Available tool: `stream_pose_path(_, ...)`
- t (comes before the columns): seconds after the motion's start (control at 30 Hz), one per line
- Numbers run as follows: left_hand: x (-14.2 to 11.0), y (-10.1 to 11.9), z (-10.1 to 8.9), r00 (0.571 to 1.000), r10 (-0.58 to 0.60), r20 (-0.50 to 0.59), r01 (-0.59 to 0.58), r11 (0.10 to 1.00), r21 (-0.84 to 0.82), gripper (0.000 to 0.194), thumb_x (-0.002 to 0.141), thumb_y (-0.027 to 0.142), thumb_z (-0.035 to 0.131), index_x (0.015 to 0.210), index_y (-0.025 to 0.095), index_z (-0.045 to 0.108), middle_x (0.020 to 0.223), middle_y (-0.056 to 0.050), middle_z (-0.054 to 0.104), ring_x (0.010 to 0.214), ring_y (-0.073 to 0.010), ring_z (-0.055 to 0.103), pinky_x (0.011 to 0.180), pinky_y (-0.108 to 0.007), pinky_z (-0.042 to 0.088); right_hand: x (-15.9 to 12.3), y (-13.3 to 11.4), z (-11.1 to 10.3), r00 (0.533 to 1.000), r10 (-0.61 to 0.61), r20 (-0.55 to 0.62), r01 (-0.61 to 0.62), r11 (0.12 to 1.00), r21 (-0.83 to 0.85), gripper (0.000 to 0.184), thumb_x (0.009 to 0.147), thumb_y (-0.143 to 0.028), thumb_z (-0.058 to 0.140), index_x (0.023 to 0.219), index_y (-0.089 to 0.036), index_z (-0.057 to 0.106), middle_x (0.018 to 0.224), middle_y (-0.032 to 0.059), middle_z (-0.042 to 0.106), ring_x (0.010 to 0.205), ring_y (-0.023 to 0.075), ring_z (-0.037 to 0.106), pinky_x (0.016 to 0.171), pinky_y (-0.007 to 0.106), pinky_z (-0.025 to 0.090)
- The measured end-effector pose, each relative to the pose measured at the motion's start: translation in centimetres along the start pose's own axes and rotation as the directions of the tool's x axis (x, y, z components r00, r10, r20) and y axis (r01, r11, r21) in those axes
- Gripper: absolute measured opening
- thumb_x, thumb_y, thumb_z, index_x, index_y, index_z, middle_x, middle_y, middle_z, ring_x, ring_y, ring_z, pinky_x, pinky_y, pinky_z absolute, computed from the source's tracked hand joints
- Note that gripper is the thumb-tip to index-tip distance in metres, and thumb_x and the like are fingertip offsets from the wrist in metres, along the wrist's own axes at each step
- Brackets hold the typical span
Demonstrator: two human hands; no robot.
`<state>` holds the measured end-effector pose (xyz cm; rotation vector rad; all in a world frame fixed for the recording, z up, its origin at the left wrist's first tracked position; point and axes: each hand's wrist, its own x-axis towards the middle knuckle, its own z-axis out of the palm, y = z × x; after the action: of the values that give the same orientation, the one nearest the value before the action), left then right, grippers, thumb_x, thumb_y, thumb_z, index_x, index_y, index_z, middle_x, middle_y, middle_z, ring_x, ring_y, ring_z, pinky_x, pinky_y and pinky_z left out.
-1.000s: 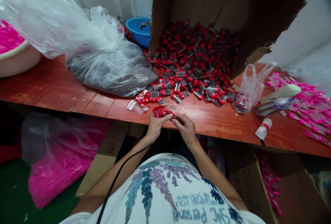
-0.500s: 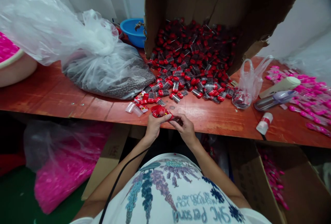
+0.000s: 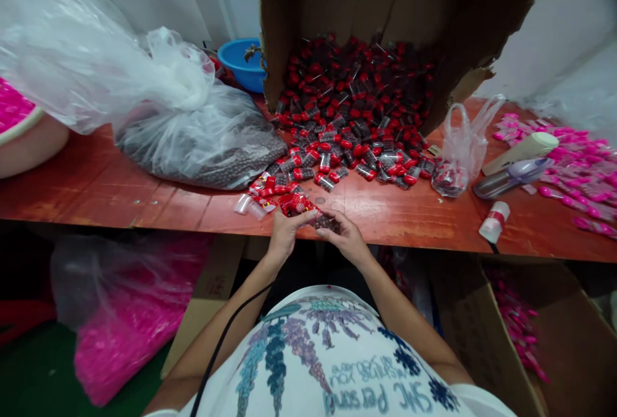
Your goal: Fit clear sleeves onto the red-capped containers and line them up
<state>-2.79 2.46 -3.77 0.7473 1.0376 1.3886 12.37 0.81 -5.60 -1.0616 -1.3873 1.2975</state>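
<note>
The red packet [image 3: 293, 204] lies crosswise between the hands at the near edge of the surface [image 3: 395, 211], equally close to both, the left hand [image 3: 283, 234] pinching its red part in its fingers, the right hand's [image 3: 351, 241] fingers closed around its dark end.

Bkgd. items, clock positions per head view:
- 11 o'clock: blue basin [image 3: 243, 65], on table [image 3: 77, 192].
- 9 o'clock: off-white tub [image 3: 36, 147], w/ pink pcs.
- 8 o'clock: clear bag [image 3: 130, 333], pink contents, below table level; green floor [image 3: 43, 372] adj.
- 3 o'clock: loose pink items [image 3: 578, 173]; pale cyl. [image 3: 523, 152]; white-and-red cyl. [image 3: 494, 221] nr. table edge.
- 4 o'clock: lower carton [image 3: 573, 333], open, w/ more pink pcs.
</note>
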Motion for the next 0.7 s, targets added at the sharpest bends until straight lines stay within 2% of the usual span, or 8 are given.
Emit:
stream_pose_path(0.13, 0.2, 0.0, 0.1, 1.0, -0.014, 0.015, 0.013, 0.999, 0.041, 0.037, 0.052, 0.021, 0.083, 0.082, 0.013, 0.062, 0.074, -0.001, 0.067, 0.067, -0.0162, 0.064, 0.069, -0.032, 0.054, -0.4, -0.1, -0.4, 0.994, -0.105, -0.018, 0.098, 0.968, -0.233, 0.042, 0.077, -0.029, 0.068, 0.118, -0.029, 0.06, 0.104, 0.0037, 0.054, 0.095, 0.0184, 0.056, 0.081, 0.031, 0.049)
stream_pose_path(0.27, 0.3, -0.1, 0.2, 1.0, -0.008, 0.01, 0.007, 0.993, 0.115, 0.034, 0.052, 0.022, 0.084, 0.076, 0.014, 0.061, 0.068, 0.001, 0.065, 0.06, -0.0137, 0.06, 0.064, -0.028, 0.051, -0.9, 0.0, 0.1, 0.98, -0.179, -0.09, 0.142, 0.937, -0.318, 0.044, 0.078, -0.026, 0.067, 0.12, -0.029, 0.057, 0.108, 0.0052, 0.055, 0.098, 0.0197, 0.055, 0.084, 0.033, 0.048)
stream_pose_path(0.33, 0.3, -0.1, 0.4, 1.0, -0.007, 0.009, 0.005, 0.992, 0.128, 0.035, 0.052, 0.023, 0.084, 0.077, 0.014, 0.062, 0.067, 0.002, 0.065, 0.06, -0.0134, 0.06, 0.063, -0.027, 0.05, -0.9, 0.3, 0.5, 0.977, -0.153, -0.146, 0.109, 0.956, -0.273, 0.044, 0.076, -0.027, 0.069, 0.118, -0.028, 0.058, 0.107, 0.005, 0.057, 0.094, 0.019, 0.056, 0.084, 0.033, 0.048)
stream_pose_path(0.4, 0.1, -0.1, 0.7, 0.999, -0.02, 0.04, 0.016, 0.993, 0.113, 0.038, 0.05, 0.021, 0.085, 0.082, 0.014, 0.065, 0.072, 0.0, 0.067, 0.064, -0.015, 0.062, 0.066, -0.028, 0.051, -0.7, 0.5, 0.7, 0.981, -0.047, -0.186, 0.022, 0.991, -0.135, 0.042, 0.073, -0.03, 0.071, 0.113, -0.026, 0.06, 0.101, 0.0037, 0.06, 0.085, 0.0173, 0.058, 0.079, 0.032, 0.05)
stream_pose_path(0.47, -0.1, -0.1, 0.9, 0.995, -0.046, 0.088, 0.039, 0.996, 0.08, 0.042, 0.051, 0.02, 0.084, 0.089, 0.014, 0.067, 0.079, -0.002, 0.07, 0.071, -0.0172, 0.064, 0.071, -0.03, 0.052, -0.4, 0.7, 0.6, 0.98, 0.078, -0.183, -0.073, 0.997, 0.034, 0.042, 0.071, -0.032, 0.072, 0.11, -0.024, 0.06, 0.095, 0.0021, 0.062, 0.077, 0.0155, 0.059, 0.073, 0.031, 0.052)
stream_pose_path(0.53, -0.3, -0.1, 1.0, 0.992, -0.057, 0.11, 0.054, 0.998, 0.029, 0.038, 0.056, 0.02, 0.082, 0.091, 0.014, 0.068, 0.084, -0.004, 0.071, 0.075, -0.0182, 0.066, 0.074, -0.031, 0.052, -0.2, 0.9, 0.1, 0.979, 0.136, -0.151, -0.118, 0.985, 0.123, 0.043, 0.07, -0.032, 0.072, 0.11, -0.023, 0.061, 0.094, 0.0015, 0.062, 0.076, 0.0147, 0.059, 0.071, 0.03, 0.053)
stream_pose_path(0.6, -0.3, -0.3, 0.9, 0.995, -0.056, 0.082, 0.057, 0.998, -0.014, 0.031, 0.059, 0.019, 0.08, 0.087, 0.014, 0.068, 0.084, -0.004, 0.071, 0.076, -0.0177, 0.066, 0.075, -0.031, 0.052, -0.1, 0.9, -0.5, 0.99, 0.102, -0.101, -0.091, 0.99, 0.108, 0.045, 0.07, -0.03, 0.073, 0.113, -0.025, 0.061, 0.102, 0.002, 0.06, 0.084, 0.0153, 0.06, 0.079, 0.031, 0.052)
stream_pose_path(0.7, -0.1, -0.6, 0.6, 0.998, -0.067, 0.005, 0.067, 0.997, -0.027, 0.03, 0.056, 0.018, 0.081, 0.083, 0.015, 0.067, 0.079, -0.002, 0.071, 0.071, -0.0166, 0.066, 0.073, -0.031, 0.053, -0.2, 0.8, -1.4, 1.0, 0.022, 0.018, -0.023, 0.998, 0.063, 0.052, 0.072, -0.026, 0.071, 0.122, -0.031, 0.058, 0.115, 0.0026, 0.052, 0.103, 0.0173, 0.057, 0.09, 0.032, 0.048)
